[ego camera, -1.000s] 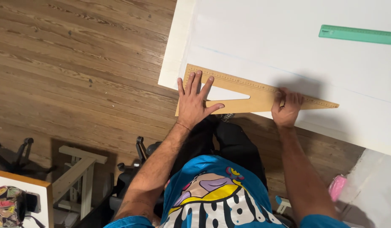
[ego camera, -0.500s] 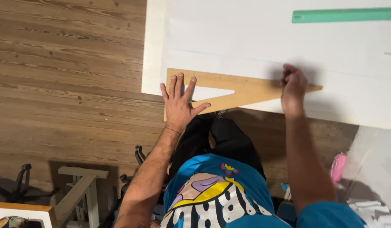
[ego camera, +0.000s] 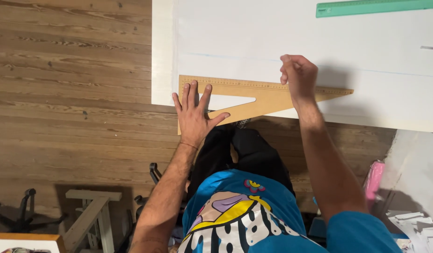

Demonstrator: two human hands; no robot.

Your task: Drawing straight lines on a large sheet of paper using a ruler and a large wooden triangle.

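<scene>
Two hands at a wooden set square on a white sheet lying on the floor.

The left hand (ego camera: 194,112) lies flat with fingers spread on the wide end of the wooden set square (ego camera: 254,96), which rests along the near edge of the white sheet (ego camera: 291,42). The right hand (ego camera: 298,74) is curled shut at the square's far edge; whether it grips anything I cannot tell. A green ruler (ego camera: 378,7) lies well apart at the sheet's far edge, and a pink object (ego camera: 373,180) lies on the wooden floor (ego camera: 71,79) at the right.

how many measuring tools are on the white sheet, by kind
Wooden triangular set square, pressed flat by the left hand, with the right hand fisted at its top edge: 1
Long green plastic ruler: 1
Total: 2
</scene>
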